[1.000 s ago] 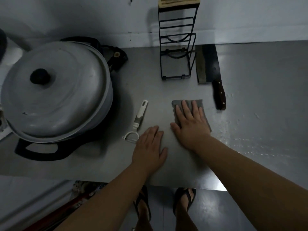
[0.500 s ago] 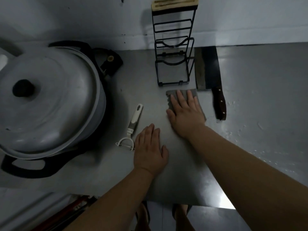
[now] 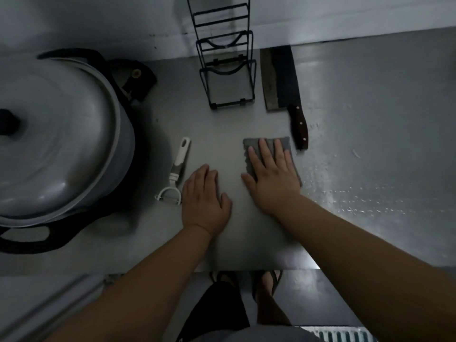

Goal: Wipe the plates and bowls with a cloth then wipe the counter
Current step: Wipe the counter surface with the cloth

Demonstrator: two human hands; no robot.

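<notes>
A grey cloth lies flat on the steel counter, just below a wire rack. My right hand presses on the cloth with straight, spread fingers. To its left, my left hand rests flat on the bare counter, fingers together, beside a white peeler. No plates or bowls are in view.
A large lidded metal pot fills the left side. A white peeler lies by my left hand. A black wire rack stands at the back wall, with a cleaver to its right. Wet streaks shine on the right counter.
My right hand slid the cloth away toward the rack, then back toward me. My left hand stayed planted on the counter beside the peeler.
</notes>
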